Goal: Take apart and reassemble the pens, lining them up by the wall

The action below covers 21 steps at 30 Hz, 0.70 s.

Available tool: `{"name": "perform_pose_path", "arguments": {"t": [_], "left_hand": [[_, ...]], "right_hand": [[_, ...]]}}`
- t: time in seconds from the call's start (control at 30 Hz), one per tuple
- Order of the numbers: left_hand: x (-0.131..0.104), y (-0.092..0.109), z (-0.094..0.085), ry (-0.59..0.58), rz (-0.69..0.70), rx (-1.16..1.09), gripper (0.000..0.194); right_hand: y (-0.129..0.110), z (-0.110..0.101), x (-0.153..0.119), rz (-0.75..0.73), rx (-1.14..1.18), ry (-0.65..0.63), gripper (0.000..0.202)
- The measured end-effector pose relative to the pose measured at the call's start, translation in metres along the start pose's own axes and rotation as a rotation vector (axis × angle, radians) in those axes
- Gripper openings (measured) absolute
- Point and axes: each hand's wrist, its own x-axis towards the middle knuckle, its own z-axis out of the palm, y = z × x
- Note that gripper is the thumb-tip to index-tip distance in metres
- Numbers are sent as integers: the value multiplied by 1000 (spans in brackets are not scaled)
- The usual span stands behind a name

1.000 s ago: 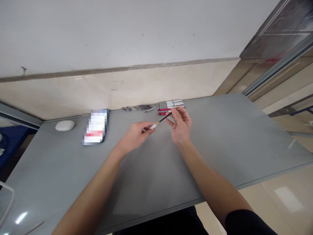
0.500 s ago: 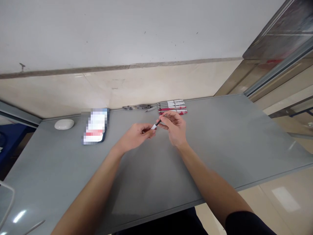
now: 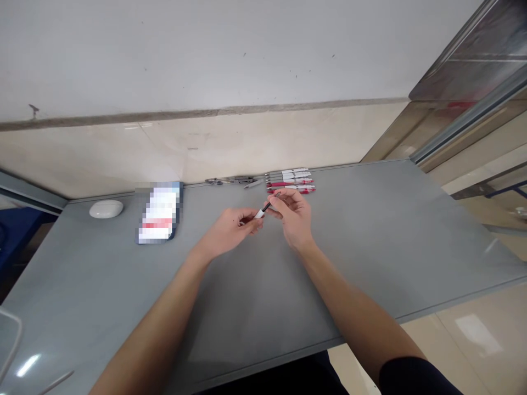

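Observation:
Above the middle of the grey table, my left hand (image 3: 236, 226) is closed on a white pen barrel (image 3: 259, 213). A thin black refill (image 3: 267, 207) stands out of the barrel's upper right end. My right hand (image 3: 295, 215) pinches this dark refill between thumb and fingertips, close beside my left hand. Just behind the hands, several white and grey pens (image 3: 288, 175) and red pens (image 3: 288, 184) lie side by side. Left of them are slim dark and clear pen parts (image 3: 230, 180) and a small grey piece (image 3: 253, 184).
A phone (image 3: 160, 213) with a blurred lit screen lies on the table (image 3: 349, 230) at the left, beside a white oval case (image 3: 106, 209). A white cable (image 3: 18, 329) is at the lower left. The wall (image 3: 247, 142) runs along the table's back edge.
The hands keep their hold on the barrel and refill, nearly unmoved. The whole view has shifted very slightly.

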Motion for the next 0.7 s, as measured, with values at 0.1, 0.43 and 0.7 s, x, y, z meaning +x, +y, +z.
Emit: {"name": "perform_pose_path", "arguments": {"t": [0.1,0.43,0.7], "left_hand": [[-1,3,1,49,-8,21,25],[-3,4,5,122,16,171,31],[-9,-7,1,167,-28,67,30]], "right_hand": [[2,0,1,6,9,8,19],[1,2,2,45,52,37,23],[-2,3,8,117,-21,-78,24]]}}
